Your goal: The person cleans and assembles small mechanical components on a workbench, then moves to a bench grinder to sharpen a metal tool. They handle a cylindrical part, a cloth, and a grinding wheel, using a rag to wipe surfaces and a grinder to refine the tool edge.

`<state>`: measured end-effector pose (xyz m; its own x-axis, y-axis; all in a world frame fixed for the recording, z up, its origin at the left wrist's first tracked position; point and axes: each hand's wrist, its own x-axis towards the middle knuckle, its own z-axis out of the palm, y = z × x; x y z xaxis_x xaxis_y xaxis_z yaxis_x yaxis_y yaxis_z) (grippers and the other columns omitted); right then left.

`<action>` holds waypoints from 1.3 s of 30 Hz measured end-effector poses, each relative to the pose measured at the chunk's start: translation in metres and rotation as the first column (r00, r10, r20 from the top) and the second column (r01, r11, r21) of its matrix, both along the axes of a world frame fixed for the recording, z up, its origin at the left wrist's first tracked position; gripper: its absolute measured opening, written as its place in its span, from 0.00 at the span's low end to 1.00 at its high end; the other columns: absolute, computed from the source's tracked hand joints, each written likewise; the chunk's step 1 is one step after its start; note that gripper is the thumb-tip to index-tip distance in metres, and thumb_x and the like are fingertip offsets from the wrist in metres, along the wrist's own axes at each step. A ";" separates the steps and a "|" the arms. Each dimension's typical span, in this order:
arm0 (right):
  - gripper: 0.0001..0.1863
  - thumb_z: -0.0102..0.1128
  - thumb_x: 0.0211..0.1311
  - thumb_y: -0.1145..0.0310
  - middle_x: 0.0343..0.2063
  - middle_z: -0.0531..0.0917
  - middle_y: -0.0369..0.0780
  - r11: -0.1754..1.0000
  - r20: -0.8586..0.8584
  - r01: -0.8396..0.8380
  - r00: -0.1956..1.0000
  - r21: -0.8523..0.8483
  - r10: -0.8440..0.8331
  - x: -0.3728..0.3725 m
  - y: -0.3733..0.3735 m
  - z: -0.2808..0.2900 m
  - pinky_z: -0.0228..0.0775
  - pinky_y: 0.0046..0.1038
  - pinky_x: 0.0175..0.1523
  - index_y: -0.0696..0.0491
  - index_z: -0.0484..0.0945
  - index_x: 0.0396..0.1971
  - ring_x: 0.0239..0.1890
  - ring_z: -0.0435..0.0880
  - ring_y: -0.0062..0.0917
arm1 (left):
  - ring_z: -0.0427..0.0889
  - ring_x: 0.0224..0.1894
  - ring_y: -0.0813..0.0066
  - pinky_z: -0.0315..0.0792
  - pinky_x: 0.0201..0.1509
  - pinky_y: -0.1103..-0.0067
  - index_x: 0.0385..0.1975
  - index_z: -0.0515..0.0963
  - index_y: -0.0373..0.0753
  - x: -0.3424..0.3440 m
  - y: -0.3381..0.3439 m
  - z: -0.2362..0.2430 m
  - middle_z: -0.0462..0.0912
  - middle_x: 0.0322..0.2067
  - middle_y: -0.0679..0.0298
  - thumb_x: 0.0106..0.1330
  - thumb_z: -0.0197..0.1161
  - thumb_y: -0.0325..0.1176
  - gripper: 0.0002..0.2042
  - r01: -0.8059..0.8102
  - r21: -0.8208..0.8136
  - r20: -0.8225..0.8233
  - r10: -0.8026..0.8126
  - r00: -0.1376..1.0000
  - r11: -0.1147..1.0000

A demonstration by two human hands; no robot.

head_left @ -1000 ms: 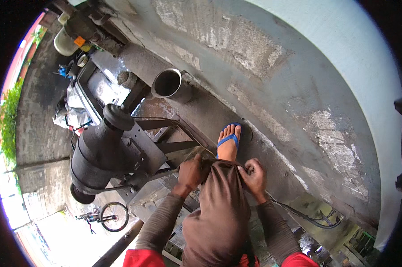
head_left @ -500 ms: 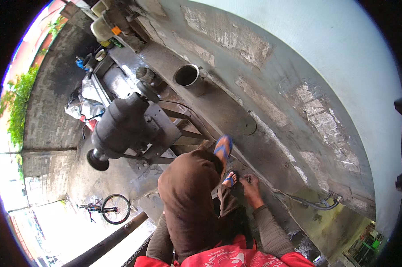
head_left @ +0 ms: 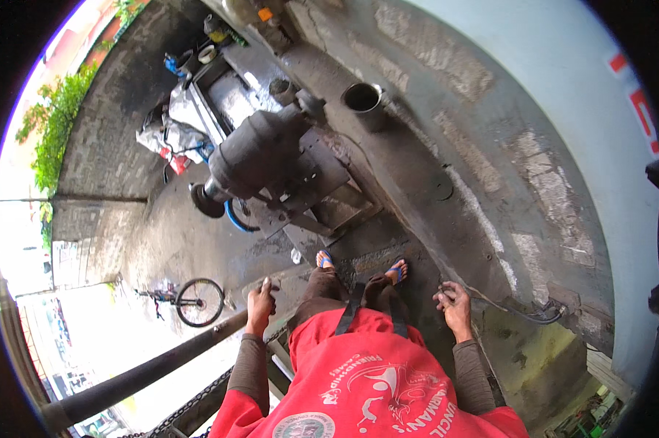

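Note:
My left hand [head_left: 261, 305] hangs beside my brown trouser leg, fingers curled; whatever they hold, if anything, is too small to make out. My right hand [head_left: 453, 306] is on the other side, fingers bent inward near a cable [head_left: 499, 304]; its contents are unclear. Between them are my red shirt [head_left: 366, 376] with black straps [head_left: 351, 310] and my feet in blue flip-flops [head_left: 398, 270], standing on dark, grimy flooring. Ahead of my feet stands a dark cast-metal machine [head_left: 256, 157] on a steel frame [head_left: 333, 197].
A metal cylinder [head_left: 366, 106] sits on a ledge along the wall [head_left: 534, 197] at right. A bicycle [head_left: 198, 303] is at left, beyond a dark rail [head_left: 147, 369] with a chain. A metal tray [head_left: 205, 102], grey sacking [head_left: 158, 139] and containers [head_left: 207, 55] lie behind the machine.
My hands have let go of the brown trouser leg and moved apart to either side. The raised leg has come down; both feet now show below me, and the view has widened.

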<state>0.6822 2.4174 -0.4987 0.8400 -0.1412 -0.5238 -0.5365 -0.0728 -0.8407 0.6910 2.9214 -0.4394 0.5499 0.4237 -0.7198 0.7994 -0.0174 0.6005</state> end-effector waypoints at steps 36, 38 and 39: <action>0.08 0.65 0.61 0.76 0.36 0.87 0.39 0.827 0.324 -0.554 0.768 -0.096 0.552 0.223 0.494 0.070 0.74 0.24 0.48 0.61 0.83 0.40 0.40 0.83 0.20 | 0.58 0.13 0.88 0.52 0.15 0.85 0.49 0.78 0.40 0.133 0.090 -0.002 0.66 0.17 0.77 0.72 0.64 0.35 0.11 -0.280 -0.875 0.139 0.759 0.636 0.395; 0.08 0.65 0.61 0.76 0.35 0.87 0.39 0.832 0.303 -0.538 0.777 -0.135 0.552 0.221 0.497 0.071 0.74 0.25 0.48 0.61 0.83 0.39 0.40 0.83 0.20 | 0.57 0.12 0.88 0.51 0.15 0.84 0.51 0.78 0.38 0.133 0.094 -0.006 0.65 0.15 0.77 0.72 0.64 0.35 0.13 -0.251 -0.878 0.155 0.737 0.658 0.409; 0.08 0.65 0.61 0.76 0.35 0.87 0.40 0.830 0.255 -0.528 0.790 -0.183 0.558 0.220 0.498 0.071 0.74 0.25 0.47 0.61 0.83 0.39 0.39 0.83 0.20 | 0.57 0.12 0.87 0.52 0.15 0.84 0.51 0.78 0.38 0.133 0.096 -0.008 0.65 0.15 0.77 0.72 0.64 0.36 0.13 -0.246 -0.887 0.147 0.744 0.652 0.391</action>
